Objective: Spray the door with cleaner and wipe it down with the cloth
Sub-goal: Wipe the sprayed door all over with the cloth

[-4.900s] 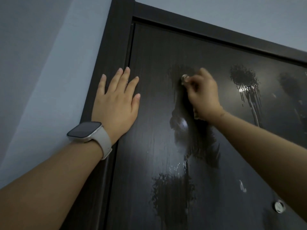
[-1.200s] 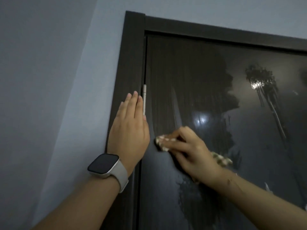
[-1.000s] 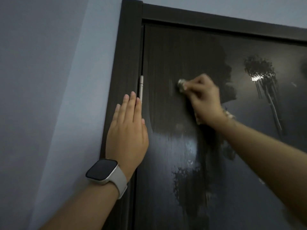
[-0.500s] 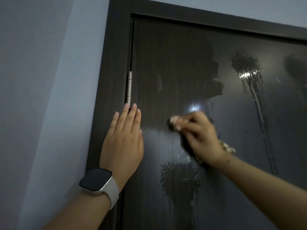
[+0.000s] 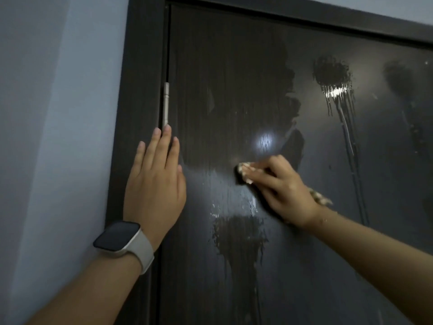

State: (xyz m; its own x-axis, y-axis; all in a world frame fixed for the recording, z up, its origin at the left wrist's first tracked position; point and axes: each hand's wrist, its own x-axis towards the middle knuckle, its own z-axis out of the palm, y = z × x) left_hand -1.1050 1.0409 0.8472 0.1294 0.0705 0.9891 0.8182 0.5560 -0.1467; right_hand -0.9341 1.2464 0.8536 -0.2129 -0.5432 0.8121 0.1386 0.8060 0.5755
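Note:
The dark wood-grain door (image 5: pixel 234 66) fills most of the head view, wet with smeared cleaner and running spray patches. My right hand (image 5: pixel 281 191) presses a small light patterned cloth (image 5: pixel 242 171) flat against the door at mid height; most of the cloth is hidden under the palm, with a bit showing by the wrist. My left hand (image 5: pixel 157 184), a watch on its wrist, rests flat with straight fingers across the door's left edge and the frame. No spray bottle is in view.
The dark door frame (image 5: pixel 143 66) runs up the left and along the top. A metal hinge pin (image 5: pixel 166 103) sits just above my left fingertips. A pale grey wall (image 5: pixel 58 113) lies to the left. Spray runs (image 5: pixel 337 90) streak the door's upper right.
My right hand has swept the cloth up and down the door's left part, spreading the cleaner. In the last half second it stayed at mid height; my left hand stayed flat.

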